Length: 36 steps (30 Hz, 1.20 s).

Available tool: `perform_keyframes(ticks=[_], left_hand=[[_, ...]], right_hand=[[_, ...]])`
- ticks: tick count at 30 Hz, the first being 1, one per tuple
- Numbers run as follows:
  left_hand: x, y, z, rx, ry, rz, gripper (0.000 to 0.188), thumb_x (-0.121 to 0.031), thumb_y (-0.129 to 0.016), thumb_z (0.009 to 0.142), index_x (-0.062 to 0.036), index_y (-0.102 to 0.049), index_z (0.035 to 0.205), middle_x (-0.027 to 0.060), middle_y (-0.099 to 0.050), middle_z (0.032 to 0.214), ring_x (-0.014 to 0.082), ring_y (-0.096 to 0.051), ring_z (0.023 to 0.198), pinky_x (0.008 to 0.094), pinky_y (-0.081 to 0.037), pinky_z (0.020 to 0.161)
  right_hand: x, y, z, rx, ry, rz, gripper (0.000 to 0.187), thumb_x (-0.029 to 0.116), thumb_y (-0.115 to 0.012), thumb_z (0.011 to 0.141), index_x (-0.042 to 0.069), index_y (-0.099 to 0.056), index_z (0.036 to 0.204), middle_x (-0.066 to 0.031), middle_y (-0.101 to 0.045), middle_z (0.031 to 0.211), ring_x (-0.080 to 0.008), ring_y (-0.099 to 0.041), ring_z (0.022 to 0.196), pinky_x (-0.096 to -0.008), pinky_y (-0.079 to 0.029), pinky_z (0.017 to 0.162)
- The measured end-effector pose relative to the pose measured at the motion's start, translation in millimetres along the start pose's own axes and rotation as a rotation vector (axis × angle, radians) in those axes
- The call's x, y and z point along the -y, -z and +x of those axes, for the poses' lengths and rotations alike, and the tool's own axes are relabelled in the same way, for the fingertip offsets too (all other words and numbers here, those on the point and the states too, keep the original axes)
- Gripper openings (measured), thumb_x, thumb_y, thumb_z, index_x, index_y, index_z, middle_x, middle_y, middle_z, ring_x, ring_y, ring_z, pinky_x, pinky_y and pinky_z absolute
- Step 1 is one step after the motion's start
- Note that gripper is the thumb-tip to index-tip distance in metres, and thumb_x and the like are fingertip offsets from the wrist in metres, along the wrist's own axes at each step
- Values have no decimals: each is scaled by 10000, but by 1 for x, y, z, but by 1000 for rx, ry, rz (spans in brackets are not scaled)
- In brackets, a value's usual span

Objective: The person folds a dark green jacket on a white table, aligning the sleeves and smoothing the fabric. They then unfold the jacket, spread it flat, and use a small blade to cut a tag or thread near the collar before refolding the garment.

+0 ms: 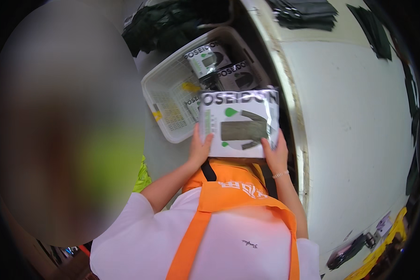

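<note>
Basket (169, 114) contains several bagged packets (201, 66) and a yellow item (190, 87); fingers (209, 139) of left hand (199, 149) and right hand (277, 156) hold another packet (240, 126) by its sides.

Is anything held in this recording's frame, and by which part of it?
Yes: a flat, plastic-wrapped package, with the left grip at its lower left edge and the right grip at its lower right.

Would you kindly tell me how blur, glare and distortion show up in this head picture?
Head view: heavy blur veils a large oval on the left; head view: shiny highlights catch the clear wrap of the package held in the left hand and right hand; head view: the fisheye bows the edge of the white table, and the corners fall to black.
</note>
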<state>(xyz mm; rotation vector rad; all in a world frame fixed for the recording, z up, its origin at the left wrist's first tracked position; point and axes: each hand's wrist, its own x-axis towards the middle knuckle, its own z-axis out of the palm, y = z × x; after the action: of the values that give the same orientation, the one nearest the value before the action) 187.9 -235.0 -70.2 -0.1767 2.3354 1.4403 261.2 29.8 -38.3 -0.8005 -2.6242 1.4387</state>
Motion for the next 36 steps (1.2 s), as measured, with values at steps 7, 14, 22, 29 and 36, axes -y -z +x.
perform_keyframes(ticks=[7, 14, 22, 29, 36], left_hand=[[117, 81, 79, -92, 35, 362, 793, -406, -532, 908, 101, -191, 1413, 309, -234, 1457, 412, -247, 1358, 409, -224, 1109], [165, 98, 94, 233, 254, 300, 723, -475, -510, 908, 2, -318, 1416, 261, -403, 1388, 373, -417, 1274, 404, -340, 1042], [163, 83, 132, 523, 64, 662, 561, -376, -575, 894, -20, -477, 1317, 205, -610, 1160, 293, -612, 1036, 365, -478, 858], [20, -100, 52, 792, -900, 600, 408, -113, -579, 884, -14, -493, 1270, 189, -576, 1180, 315, -565, 1072, 385, -443, 909], [-55, -335, -279, 1096, -1731, 503, 561, -129, -585, 871, -12, -370, 1375, 203, -414, 1380, 370, -367, 1285, 444, -285, 1070]], right_hand=[[13, -160, 81, 361, -171, -556, 694, 351, -607, 866, -17, -331, 1386, -247, -531, 1177, -400, -543, 1062, -429, -470, 888], [-2, -167, 9, 566, -250, -503, 464, 276, -587, 876, 26, -503, 1258, -226, -579, 1144, -378, -569, 1052, -428, -472, 895], [-50, -165, -105, 326, -545, -55, 382, 285, -552, 872, 21, -602, 1143, -236, -633, 1069, -369, -605, 1007, -413, -465, 906], [-147, -161, -260, -321, -981, 469, 241, 217, -554, 878, 43, -644, 1018, -178, -665, 992, -331, -627, 937, -381, -480, 853], [-304, -211, -488, -852, -1326, 698, 229, 207, -546, 838, 42, -666, 942, -136, -687, 888, -269, -654, 859, -354, -501, 766]])
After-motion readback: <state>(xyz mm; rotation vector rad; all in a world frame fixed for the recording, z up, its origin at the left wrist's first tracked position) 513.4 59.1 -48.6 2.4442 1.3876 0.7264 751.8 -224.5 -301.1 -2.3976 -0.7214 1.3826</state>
